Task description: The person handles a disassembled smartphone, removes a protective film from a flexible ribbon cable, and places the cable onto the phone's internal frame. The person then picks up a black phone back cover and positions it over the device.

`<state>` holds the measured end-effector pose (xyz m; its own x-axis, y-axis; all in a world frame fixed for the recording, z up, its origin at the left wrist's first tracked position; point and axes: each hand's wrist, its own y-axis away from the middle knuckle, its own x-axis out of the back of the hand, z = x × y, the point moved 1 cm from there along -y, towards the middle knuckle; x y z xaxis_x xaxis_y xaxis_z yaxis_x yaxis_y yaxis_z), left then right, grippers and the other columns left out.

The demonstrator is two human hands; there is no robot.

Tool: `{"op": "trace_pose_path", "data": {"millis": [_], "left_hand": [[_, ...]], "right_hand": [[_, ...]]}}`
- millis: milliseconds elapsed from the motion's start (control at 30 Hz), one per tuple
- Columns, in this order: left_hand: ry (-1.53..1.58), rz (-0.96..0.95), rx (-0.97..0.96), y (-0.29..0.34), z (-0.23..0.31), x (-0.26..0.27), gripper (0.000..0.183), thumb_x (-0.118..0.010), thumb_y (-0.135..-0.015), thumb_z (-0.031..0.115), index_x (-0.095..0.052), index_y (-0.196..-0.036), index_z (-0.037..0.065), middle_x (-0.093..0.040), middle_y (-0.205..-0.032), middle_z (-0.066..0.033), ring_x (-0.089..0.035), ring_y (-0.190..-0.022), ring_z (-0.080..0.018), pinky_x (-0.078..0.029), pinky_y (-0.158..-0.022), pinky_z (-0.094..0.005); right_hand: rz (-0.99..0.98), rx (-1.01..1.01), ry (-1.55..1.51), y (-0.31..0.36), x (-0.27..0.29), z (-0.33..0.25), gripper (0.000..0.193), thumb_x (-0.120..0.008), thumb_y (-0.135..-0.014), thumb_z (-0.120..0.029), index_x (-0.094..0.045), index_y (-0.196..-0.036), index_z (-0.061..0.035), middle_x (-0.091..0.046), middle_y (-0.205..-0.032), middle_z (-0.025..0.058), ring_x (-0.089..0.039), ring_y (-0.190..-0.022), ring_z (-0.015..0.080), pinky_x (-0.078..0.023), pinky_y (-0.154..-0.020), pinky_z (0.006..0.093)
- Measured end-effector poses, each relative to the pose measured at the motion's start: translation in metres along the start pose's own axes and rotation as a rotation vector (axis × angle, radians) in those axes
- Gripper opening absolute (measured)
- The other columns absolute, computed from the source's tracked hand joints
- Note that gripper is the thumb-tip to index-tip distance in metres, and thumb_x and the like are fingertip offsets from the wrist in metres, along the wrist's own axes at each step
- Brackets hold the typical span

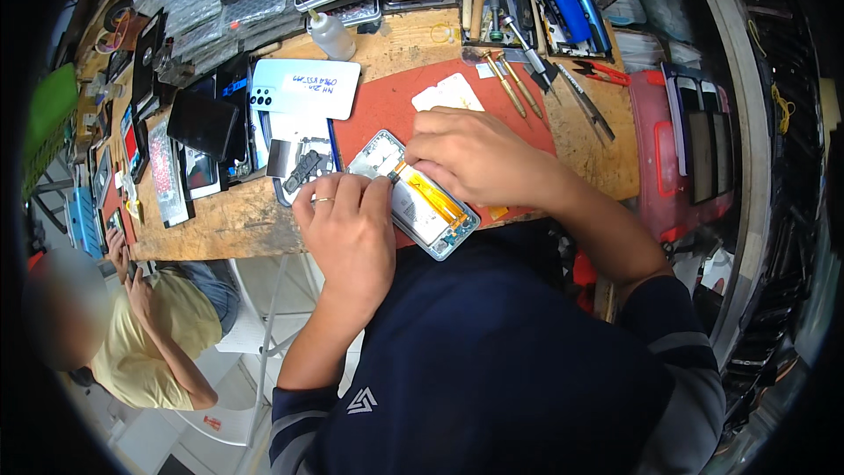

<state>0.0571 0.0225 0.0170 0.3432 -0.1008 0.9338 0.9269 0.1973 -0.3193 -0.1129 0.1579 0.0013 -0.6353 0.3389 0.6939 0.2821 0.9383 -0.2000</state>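
An opened smartphone (411,215) lies slanted on the red work mat (387,97), its inside facing up. A yellow-orange flex cable (432,197) runs along its lower half. At the phone's left edge, my left hand (347,229) grips the frame with bent fingers, a ring on one of them. My right hand (470,154) reaches over the upper right side, fingers curled together against the phone; their tips and anything between them are hidden. Close to my left hand lie a dark phone inner part (308,164) and a light-blue back cover (330,92) with handwriting.
Beyond my right hand lie a white card-like piece (450,91), brass-coloured screwdrivers (505,88), tweezers (585,104) and red-handled pliers (602,73). A white bottle (331,35) stands behind the cover. Screens pile up left. Another person (158,334) sits lower left, holding a small object.
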Motion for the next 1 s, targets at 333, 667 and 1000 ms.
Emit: {"op": "trace_pose_path", "data": {"millis": [333, 667, 1000], "left_hand": [[0.180, -0.189, 0.108, -0.014, -0.017, -0.001, 0.010, -0.077, -0.090, 0.007, -0.074, -0.099, 0.005, -0.068, -0.093, -0.0111, -0.062, -0.096, -0.0335, -0.043, -0.091, -0.0465], [0.306, -0.037, 0.146, 0.002, -0.021, 0.012, 0.018, -0.074, -0.093, 0.002, -0.070, -0.110, 0.005, -0.067, -0.103, -0.0105, -0.061, -0.100, -0.0319, -0.041, -0.091, -0.0450], [0.512, -0.015, 0.122, 0.036, -0.001, 0.013, 0.022, -0.077, -0.092, 0.006, -0.069, -0.113, 0.005, -0.070, -0.109, -0.0120, -0.065, -0.105, -0.0327, -0.042, -0.098, -0.0439]], "right_hand": [[-0.317, 0.128, 0.312, -0.030, 0.000, 0.003, 0.014, -0.074, -0.097, -0.016, -0.074, -0.099, -0.0018, -0.069, -0.102, 0.0133, -0.070, -0.104, 0.0349, -0.056, -0.089, 0.0491], [-0.696, -0.059, 0.208, -0.068, 0.004, 0.011, 0.020, -0.078, -0.094, -0.017, -0.072, -0.104, -0.0008, -0.072, -0.104, 0.0164, -0.072, -0.105, 0.0384, -0.057, -0.089, 0.0518], [-0.450, -0.087, -0.369, -0.008, 0.015, -0.005, 0.023, -0.080, -0.094, -0.020, -0.073, -0.104, -0.0021, -0.076, -0.100, 0.0141, -0.071, -0.092, 0.0369, -0.054, -0.081, 0.0477]]}}
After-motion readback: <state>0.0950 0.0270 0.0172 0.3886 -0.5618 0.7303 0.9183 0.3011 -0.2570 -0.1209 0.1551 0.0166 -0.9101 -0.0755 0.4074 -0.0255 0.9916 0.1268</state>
